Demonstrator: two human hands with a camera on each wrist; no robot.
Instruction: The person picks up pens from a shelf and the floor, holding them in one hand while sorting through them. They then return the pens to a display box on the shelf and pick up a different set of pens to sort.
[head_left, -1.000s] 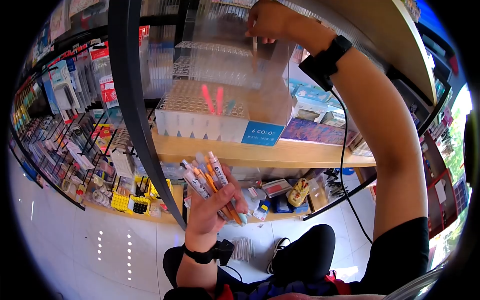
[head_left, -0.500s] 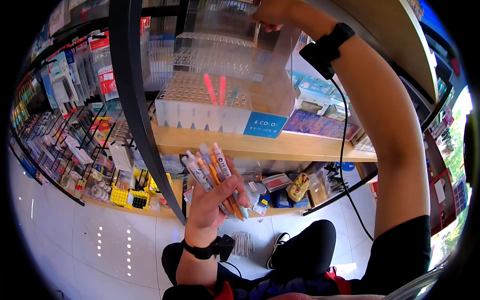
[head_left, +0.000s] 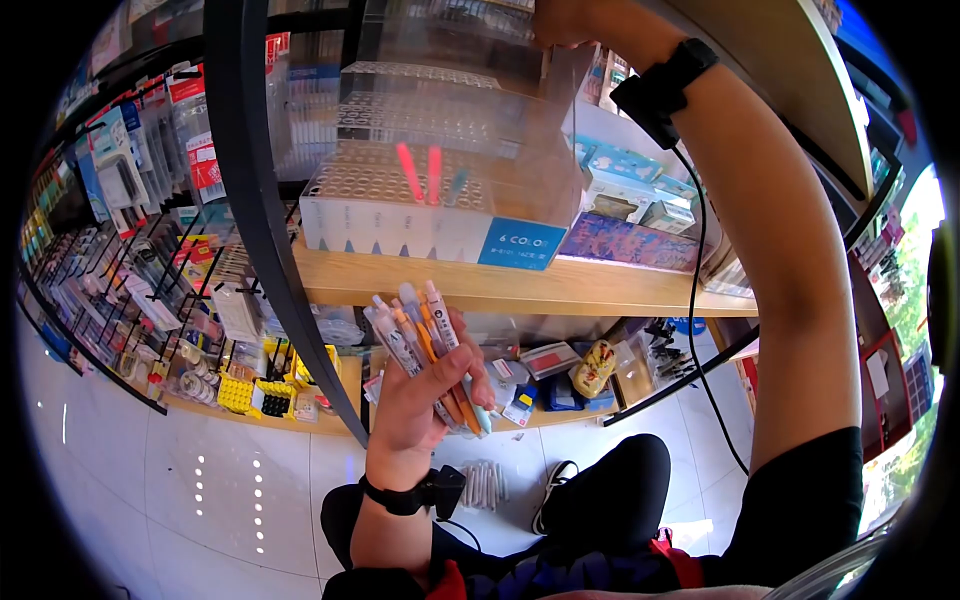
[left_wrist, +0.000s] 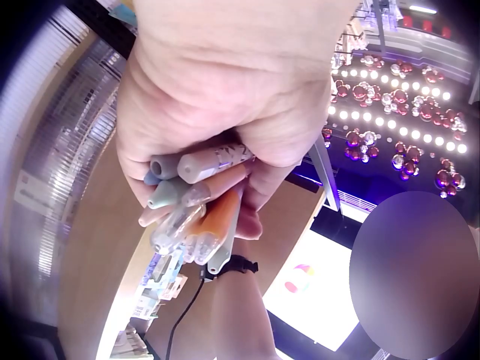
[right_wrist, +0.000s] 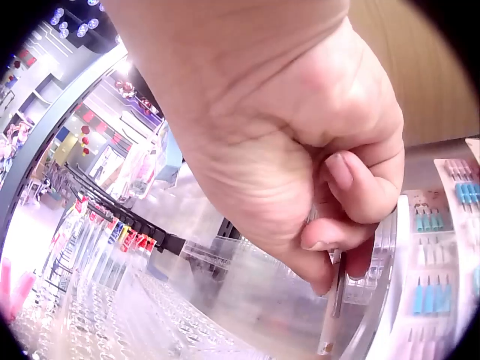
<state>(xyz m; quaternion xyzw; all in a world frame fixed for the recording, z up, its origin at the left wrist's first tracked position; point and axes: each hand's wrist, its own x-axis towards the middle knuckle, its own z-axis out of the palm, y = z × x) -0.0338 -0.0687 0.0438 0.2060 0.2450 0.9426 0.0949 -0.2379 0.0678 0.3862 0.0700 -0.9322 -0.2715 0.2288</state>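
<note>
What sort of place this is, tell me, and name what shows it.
Probably a stationery shop: hanging packaged goods, a tiered display stand holding a few pens, and the bunch of pens in the left hand.

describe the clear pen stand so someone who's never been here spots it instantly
In the head view, find the wooden shelf right of the thick black post. On it sits the clear pen stand, full of round holes. Its blue "6 COLO" label and two pink sticks distinguish it from neighbouring boxes.
</note>
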